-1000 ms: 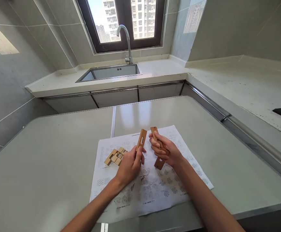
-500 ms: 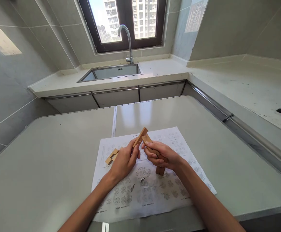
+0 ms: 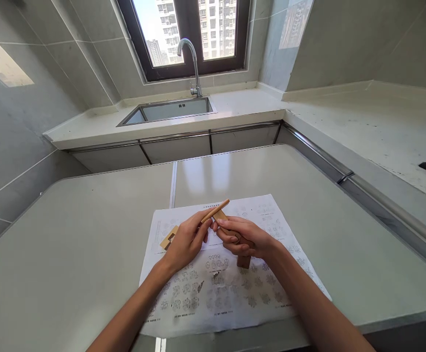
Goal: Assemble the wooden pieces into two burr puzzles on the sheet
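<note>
My left hand (image 3: 185, 241) pinches a flat slotted wooden piece (image 3: 216, 210) by its lower end, tilted up to the right. My right hand (image 3: 241, 236) is closed round a second wooden piece (image 3: 244, 261), whose lower end pokes out below the palm. The two pieces meet between my fingertips, above a printed paper sheet (image 3: 231, 293). A cluster of joined wooden blocks (image 3: 169, 238) lies on the sheet just left of my left hand, partly hidden by it.
The sheet lies on a pale grey table (image 3: 70, 254) with a seam down its middle. Beyond it runs a white counter with a steel sink (image 3: 169, 110) and tap (image 3: 193, 63) under a window. Another counter (image 3: 381, 132) runs along the right.
Both hands have come together: the two wooden pieces, held apart a second ago, now touch. The left piece has tipped from near upright to a low slant.
</note>
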